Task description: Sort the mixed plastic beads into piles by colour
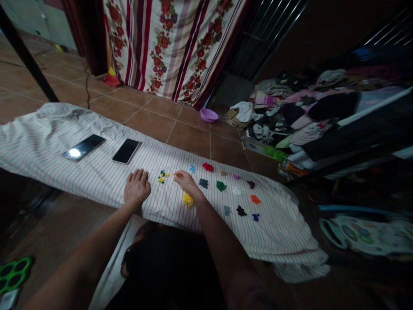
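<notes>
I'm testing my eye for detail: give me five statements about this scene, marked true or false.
1. The left hand lies on the striped cloth. True.
2. The purple basin stands on the cloth. False: it is on the tiled floor.
3. Two phones lie on the cloth. True.
4. The right hand touches a phone. False: it is beside the green and yellow pieces.
5. The red pile lies right of the light blue pieces. True.

the right hand (183,179) pinches a yellow piece (175,175), a yellow pile (187,199) at its six o'clock, a red pile (208,167) at two; the left hand (137,186) rests on striped cloth (103,178) at nine.
</notes>
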`<action>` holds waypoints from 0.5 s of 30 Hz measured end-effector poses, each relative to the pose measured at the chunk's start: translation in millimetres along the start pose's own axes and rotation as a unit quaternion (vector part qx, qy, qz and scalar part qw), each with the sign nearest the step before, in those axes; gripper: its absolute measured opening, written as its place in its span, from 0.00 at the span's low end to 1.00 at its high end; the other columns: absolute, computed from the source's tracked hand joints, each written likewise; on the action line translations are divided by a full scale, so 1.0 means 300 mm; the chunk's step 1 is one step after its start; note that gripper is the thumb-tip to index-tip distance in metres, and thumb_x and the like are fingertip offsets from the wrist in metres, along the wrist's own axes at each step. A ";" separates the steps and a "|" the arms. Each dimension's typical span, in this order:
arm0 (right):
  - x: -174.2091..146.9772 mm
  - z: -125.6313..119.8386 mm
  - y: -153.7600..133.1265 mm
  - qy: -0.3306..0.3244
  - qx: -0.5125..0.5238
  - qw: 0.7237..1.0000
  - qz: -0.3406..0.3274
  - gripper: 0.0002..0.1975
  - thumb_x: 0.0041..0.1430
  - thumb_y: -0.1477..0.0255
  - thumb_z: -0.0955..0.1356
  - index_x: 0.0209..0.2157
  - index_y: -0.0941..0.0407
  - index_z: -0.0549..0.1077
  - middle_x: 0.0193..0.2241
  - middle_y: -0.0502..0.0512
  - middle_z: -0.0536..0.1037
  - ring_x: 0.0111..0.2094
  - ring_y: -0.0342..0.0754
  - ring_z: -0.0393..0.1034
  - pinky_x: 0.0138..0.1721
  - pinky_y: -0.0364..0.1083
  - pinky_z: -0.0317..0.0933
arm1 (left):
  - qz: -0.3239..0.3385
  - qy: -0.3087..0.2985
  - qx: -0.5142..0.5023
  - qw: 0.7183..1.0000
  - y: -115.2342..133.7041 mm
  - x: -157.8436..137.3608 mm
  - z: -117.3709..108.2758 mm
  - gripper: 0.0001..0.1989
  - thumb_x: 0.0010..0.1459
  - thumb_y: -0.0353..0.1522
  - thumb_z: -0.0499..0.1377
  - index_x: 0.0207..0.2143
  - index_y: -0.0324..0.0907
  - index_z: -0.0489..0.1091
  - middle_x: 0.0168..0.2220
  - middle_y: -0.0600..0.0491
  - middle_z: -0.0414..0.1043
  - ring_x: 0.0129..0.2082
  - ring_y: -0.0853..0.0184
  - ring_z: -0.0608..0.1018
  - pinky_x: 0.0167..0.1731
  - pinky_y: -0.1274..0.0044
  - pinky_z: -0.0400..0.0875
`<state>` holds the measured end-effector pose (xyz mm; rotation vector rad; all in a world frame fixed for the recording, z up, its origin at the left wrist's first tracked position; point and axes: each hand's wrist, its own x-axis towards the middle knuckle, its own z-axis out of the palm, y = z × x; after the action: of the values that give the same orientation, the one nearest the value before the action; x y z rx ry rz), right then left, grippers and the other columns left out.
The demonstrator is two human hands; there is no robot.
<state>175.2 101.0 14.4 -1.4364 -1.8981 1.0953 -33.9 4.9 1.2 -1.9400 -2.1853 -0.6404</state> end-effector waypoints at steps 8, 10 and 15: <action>-0.134 -0.104 0.075 0.098 0.075 0.992 0.015 0.09 0.49 0.69 0.67 0.34 0.56 0.74 0.30 0.51 0.77 0.34 0.46 0.72 0.41 0.46 0.66 | -0.003 0.012 -0.023 1.000 -0.013 -0.016 0.011 0.23 0.59 0.32 0.47 0.54 0.36 0.68 0.58 0.40 0.66 0.61 0.54 0.64 0.60 0.63 0.53; -0.170 -0.118 0.082 0.121 0.063 0.990 0.022 0.09 0.50 0.69 0.66 0.34 0.56 0.74 0.31 0.52 0.78 0.34 0.46 0.73 0.41 0.47 0.67 | 0.003 -0.001 -0.030 1.000 -0.014 -0.016 0.002 0.24 0.59 0.32 0.46 0.54 0.35 0.67 0.58 0.39 0.65 0.62 0.53 0.63 0.60 0.61 0.53; -0.236 -0.137 0.092 0.162 0.034 0.986 0.028 0.10 0.51 0.72 0.64 0.34 0.55 0.75 0.33 0.52 0.80 0.36 0.47 0.74 0.43 0.48 0.67 | 0.028 -0.047 -0.015 0.998 -0.025 -0.020 -0.012 0.27 0.60 0.34 0.44 0.57 0.31 0.64 0.60 0.35 0.61 0.63 0.51 0.61 0.60 0.59 0.53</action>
<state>243.9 48.8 18.3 -1.5331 -1.5867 0.8795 -40.9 -2.6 0.4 -2.0782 -2.1779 -0.5871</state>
